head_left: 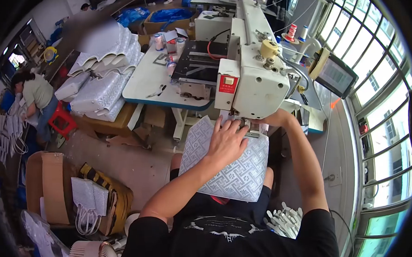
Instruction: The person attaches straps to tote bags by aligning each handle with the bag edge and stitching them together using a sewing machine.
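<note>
Evidently, left hand (pixel 226 140) lies spread, unclenched, on patterned panel (pixel 238 174), likely steadying edge beneath sewing machine head (pixel 263 86); panel extends over lap (pixel 265 194); right hand (pixel 276 118) beside head, grip hidden, can't tell.

Sewing machine (pixel 262 86): set in front, over the sheet's (pixel 238 171) far edge.
Sheet: laid under the left hand (pixel 227 140).
Screen (pixel 337 72): put right of the machine.
Cardboard box (pixel 54 183): placed at the left.
</note>
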The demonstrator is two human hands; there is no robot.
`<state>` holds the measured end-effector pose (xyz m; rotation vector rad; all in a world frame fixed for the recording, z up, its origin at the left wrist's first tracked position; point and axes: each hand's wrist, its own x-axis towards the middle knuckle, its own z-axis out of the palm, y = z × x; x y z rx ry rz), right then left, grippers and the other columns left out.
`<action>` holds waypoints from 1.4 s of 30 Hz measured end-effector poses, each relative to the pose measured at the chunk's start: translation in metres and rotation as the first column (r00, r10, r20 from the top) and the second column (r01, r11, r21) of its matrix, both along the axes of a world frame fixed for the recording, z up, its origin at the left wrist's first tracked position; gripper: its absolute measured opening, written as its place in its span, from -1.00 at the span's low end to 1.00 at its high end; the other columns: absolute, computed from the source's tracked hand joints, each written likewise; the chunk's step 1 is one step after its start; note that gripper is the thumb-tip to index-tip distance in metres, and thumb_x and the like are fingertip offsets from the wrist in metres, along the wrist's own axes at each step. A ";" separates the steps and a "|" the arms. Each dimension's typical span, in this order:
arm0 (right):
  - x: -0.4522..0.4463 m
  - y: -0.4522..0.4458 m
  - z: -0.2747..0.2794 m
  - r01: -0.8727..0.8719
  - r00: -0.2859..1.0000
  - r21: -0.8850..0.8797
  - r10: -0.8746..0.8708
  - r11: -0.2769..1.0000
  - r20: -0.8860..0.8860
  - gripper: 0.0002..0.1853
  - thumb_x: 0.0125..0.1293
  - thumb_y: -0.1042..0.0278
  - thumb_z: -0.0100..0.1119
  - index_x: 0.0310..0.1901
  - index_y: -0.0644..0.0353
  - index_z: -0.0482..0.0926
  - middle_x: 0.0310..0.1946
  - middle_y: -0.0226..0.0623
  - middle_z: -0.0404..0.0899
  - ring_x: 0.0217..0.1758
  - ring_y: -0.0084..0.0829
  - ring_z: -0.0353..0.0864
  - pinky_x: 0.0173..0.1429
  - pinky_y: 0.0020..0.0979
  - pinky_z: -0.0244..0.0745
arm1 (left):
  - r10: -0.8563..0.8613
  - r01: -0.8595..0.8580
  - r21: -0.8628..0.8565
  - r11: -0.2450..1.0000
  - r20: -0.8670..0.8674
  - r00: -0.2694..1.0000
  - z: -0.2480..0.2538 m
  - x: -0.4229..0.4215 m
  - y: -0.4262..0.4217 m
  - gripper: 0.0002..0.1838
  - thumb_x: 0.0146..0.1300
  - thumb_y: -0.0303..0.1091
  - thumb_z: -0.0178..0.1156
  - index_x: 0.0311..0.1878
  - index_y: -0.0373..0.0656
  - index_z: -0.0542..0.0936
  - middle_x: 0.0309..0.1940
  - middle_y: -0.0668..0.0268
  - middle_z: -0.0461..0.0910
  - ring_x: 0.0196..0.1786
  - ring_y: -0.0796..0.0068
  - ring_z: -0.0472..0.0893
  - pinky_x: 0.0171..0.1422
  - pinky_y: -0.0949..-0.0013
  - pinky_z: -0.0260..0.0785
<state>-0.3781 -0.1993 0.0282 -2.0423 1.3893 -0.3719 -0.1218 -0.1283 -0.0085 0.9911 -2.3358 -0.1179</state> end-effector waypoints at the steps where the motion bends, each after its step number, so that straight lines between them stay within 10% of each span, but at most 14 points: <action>1: -0.003 -0.002 0.004 -0.008 1.000 0.004 0.008 1.000 -0.002 -0.69 0.28 0.27 0.54 0.02 0.15 0.77 -0.21 -0.19 0.81 -0.16 -0.21 0.77 0.01 -0.23 0.67 | 0.002 -0.002 -0.007 1.000 -0.007 1.000 0.000 0.000 -0.001 -0.55 0.32 -0.11 0.36 0.24 -0.03 0.70 0.18 0.19 0.62 0.30 0.16 0.54 0.65 -0.17 0.11; 4: -0.012 -0.008 0.017 0.165 0.984 0.450 -0.114 0.878 -0.138 -0.70 0.25 0.19 0.62 -0.13 0.20 0.78 -0.43 -0.31 0.75 -0.43 -0.44 0.69 -0.30 -0.37 0.62 | 0.004 -0.005 -0.020 1.000 -0.028 1.000 0.002 -0.002 -0.006 -0.57 0.33 -0.13 0.35 0.22 -0.04 0.70 0.18 0.19 0.63 0.32 0.15 0.54 0.66 -0.18 0.09; 13: -0.007 0.001 0.022 0.123 0.986 0.542 -0.164 0.831 0.028 -0.68 0.26 0.11 0.62 -0.30 0.21 0.76 -0.56 -0.43 0.64 -0.57 -0.58 0.57 -0.46 -0.49 0.48 | -0.064 0.064 0.017 0.998 -0.028 0.998 0.010 0.001 -0.009 -0.60 0.33 -0.15 0.34 0.16 -0.14 0.71 0.12 0.13 0.65 0.29 0.14 0.55 0.65 -0.16 0.10; 29: -0.009 -0.025 0.008 0.068 0.993 0.300 -0.034 0.952 -0.117 -0.72 0.27 0.03 0.43 -0.09 -0.06 0.87 -0.52 -0.51 0.65 -0.47 -0.59 0.60 -0.28 -0.44 0.53 | -0.308 0.302 0.228 0.926 -0.008 0.951 0.026 0.031 -0.056 -0.47 0.28 -0.14 0.41 0.25 -0.22 0.67 0.21 0.10 0.66 0.25 0.08 0.60 0.55 0.05 0.30; 39: -0.007 -0.006 0.016 0.016 0.995 0.346 0.018 0.938 -0.094 -0.77 0.26 0.36 0.53 -0.07 0.20 0.79 -0.59 -0.44 0.62 -0.63 -0.54 0.48 -0.46 -0.49 0.45 | -0.309 0.303 0.133 0.944 0.028 0.951 0.021 0.029 -0.030 -0.44 0.28 -0.14 0.41 0.29 -0.19 0.64 0.35 0.13 0.61 0.43 0.12 0.53 0.67 -0.11 0.14; 42: 0.000 -0.001 0.014 0.046 0.999 0.372 -0.034 0.927 -0.039 -0.71 0.25 0.15 0.50 -0.31 0.24 0.69 -0.56 -0.40 0.60 -0.51 -0.49 0.53 -0.34 -0.37 0.44 | -0.318 0.308 0.162 0.938 0.042 0.947 0.023 0.035 -0.025 -0.43 0.28 -0.14 0.41 0.31 -0.17 0.63 0.38 0.14 0.60 0.47 0.11 0.51 0.69 -0.16 0.09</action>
